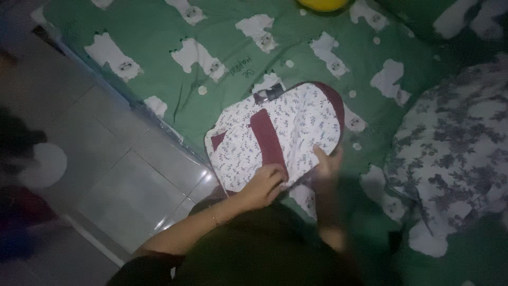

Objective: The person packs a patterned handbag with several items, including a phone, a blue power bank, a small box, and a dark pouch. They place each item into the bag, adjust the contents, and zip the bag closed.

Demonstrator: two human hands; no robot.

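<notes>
A folded white garment [296,124] with small flower print and dark red trim lies on a green bedsheet [159,32] patterned with white animals. My left hand [263,185] presses down on the garment's near edge, beside the dark red band. My right hand [327,161] grips the near right edge of the garment, thumb on top. Both forearms reach in from the bottom of the view, and the right one is blurred.
A grey floral cloth [455,143] is heaped on the bed at the right. A yellow round object [323,4] sits at the top edge. The bed's edge runs diagonally; a grey tiled floor [106,175] lies to the left.
</notes>
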